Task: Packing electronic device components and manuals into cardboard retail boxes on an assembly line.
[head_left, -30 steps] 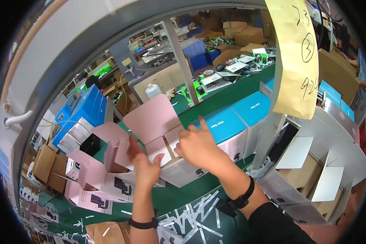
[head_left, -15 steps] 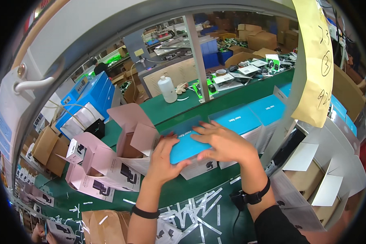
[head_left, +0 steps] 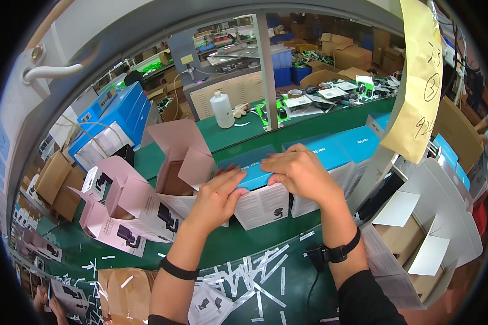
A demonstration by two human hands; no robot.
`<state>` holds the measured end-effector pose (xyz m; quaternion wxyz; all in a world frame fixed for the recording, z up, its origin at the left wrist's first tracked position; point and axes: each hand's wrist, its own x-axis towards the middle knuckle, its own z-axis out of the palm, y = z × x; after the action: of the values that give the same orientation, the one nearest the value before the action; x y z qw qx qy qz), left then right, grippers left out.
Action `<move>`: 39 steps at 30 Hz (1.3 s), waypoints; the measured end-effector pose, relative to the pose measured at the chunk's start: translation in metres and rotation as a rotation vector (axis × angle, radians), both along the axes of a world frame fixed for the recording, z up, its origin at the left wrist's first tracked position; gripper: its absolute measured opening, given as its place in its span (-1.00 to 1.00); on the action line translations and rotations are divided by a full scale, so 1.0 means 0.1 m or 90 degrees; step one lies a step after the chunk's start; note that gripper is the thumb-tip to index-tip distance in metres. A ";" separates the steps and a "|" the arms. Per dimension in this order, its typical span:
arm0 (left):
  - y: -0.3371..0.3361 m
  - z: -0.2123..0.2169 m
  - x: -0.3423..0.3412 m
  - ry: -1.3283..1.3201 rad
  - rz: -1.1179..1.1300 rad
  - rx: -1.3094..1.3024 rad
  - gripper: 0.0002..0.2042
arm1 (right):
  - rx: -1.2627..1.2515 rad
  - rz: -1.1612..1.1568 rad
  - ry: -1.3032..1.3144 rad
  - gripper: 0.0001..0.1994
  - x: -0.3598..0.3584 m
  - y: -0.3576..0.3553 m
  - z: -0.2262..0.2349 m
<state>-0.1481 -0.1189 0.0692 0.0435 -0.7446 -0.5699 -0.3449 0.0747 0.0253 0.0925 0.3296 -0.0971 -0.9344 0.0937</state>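
A white carton (head_left: 263,208) with a blue lid (head_left: 255,177) stands in front of me on the green bench. My left hand (head_left: 218,197) grips the lid's left end, thumb at the front edge and fingers over the top. At the other end my right hand (head_left: 303,173) holds the same lid, its thumb bent down at the front top edge. The lid lies nearly flat across the top, and a dark gap shows below its edge. An open pink-lined carton (head_left: 174,142) stands just left of the left hand, its flaps raised.
Closed blue-topped cartons (head_left: 359,142) line up rightward. More open pink-lined cartons (head_left: 141,219) stand left. White strips (head_left: 271,279), leaflets (head_left: 209,304) and brown cardboard (head_left: 126,295) lie nearer. A metal post (head_left: 266,70) and bottle (head_left: 222,111) stand behind. Another person's hands (head_left: 50,304) show lower left.
The blue lid has tipped back, so more of the carton's front shows. Both thumbs have come in to the lid's front edge, and my right hand's fingers have drawn together.
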 end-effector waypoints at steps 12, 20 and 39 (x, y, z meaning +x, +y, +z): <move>-0.14 -0.29 0.33 0.292 0.199 0.101 -0.39 | 0.116 -0.117 0.134 -0.65 0.01 -0.32 -0.48; 0.11 -0.44 0.42 0.117 0.195 0.181 -0.60 | 0.133 -0.155 0.142 -0.75 0.02 -0.16 -0.49; 1.40 0.05 1.65 0.228 0.026 0.090 -0.27 | 0.074 -0.455 0.216 -0.64 0.93 -1.08 0.38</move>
<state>0.0171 0.0214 0.0747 0.2033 -0.7774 -0.5425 -0.2450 0.1680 -0.0822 0.1309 0.4961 -0.3806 -0.7777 -0.0649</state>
